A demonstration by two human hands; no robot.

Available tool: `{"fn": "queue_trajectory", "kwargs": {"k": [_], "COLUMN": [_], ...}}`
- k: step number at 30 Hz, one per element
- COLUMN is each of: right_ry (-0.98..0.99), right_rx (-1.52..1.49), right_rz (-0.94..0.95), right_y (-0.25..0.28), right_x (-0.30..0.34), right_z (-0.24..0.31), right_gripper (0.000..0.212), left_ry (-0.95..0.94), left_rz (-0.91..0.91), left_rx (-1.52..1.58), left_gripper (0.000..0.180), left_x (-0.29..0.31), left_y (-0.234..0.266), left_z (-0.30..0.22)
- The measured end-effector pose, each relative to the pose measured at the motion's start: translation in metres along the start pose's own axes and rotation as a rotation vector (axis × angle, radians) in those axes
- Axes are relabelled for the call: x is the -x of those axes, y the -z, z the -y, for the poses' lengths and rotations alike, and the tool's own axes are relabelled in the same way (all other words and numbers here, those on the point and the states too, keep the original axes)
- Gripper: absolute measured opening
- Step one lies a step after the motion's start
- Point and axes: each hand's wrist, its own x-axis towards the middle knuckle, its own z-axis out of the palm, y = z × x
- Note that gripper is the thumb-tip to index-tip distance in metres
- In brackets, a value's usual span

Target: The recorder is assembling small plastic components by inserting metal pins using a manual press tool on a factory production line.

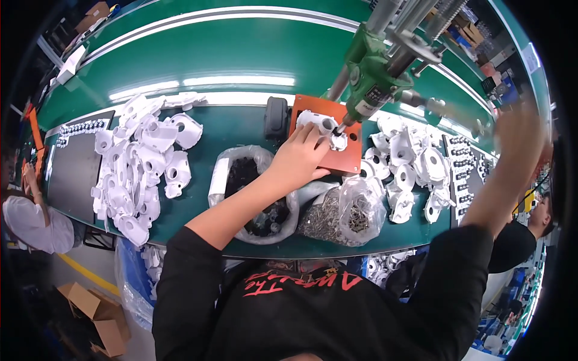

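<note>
An arbor press with a green head (372,90) stands over an orange base plate (340,162). On that plate lies a white moulded plastic part (325,122), a small black piece (339,130) at the tip of the press ram. My left hand (305,150) grips the white part from its near left side, fingers curled over it and partly hiding it. Raised at the far right, my right hand (519,129) is closed around the outer end of the press lever (454,112). Both hand and lever are blurred by motion, so single fingers do not show.
White plastic parts are heaped left (141,162) and right (415,159). Near me are a bag of black pieces (292,216) and a bag of metal screws (346,213). A black case (276,118) sits beside the plate. Trays of small pieces flank both heaps. Other people sit at both sides.
</note>
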Motion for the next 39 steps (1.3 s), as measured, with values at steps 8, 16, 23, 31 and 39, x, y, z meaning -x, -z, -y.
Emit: {"fn": "queue_trajectory", "kwargs": {"k": [8,16,23,31,39], "right_ry": [0.037,-0.351,-0.336,-0.589,-0.797], "right_rx": [-0.042,-0.831,-0.821,0.067,0.399], "right_rz": [0.455,-1.163,-0.831,-0.649,-0.548], "right_y": [-0.022,0.076,0.031,-0.055,-0.153], "right_x": [0.058,-0.045,0.002,0.209,0.229], "right_z": [-0.058,-0.132,-0.187,-0.14,-0.164], "right_gripper": [0.032,0.014,0.017,0.033,0.043], "left_ry": [0.039,0.058,0.02,0.448,0.452], "left_rz": [0.07,0.18,0.527,-0.088,-0.135], "left_rx": [0.044,0.081,-0.042,-0.03,-0.243], "left_gripper": [0.062,0.052,0.044,0.041,0.055], "left_x": [-0.007,-0.045,-0.074,-0.037,-0.009], "left_y": [0.01,-0.004,0.046,0.064,0.032], "left_z": [0.007,0.054,0.022,0.088,0.139]}}
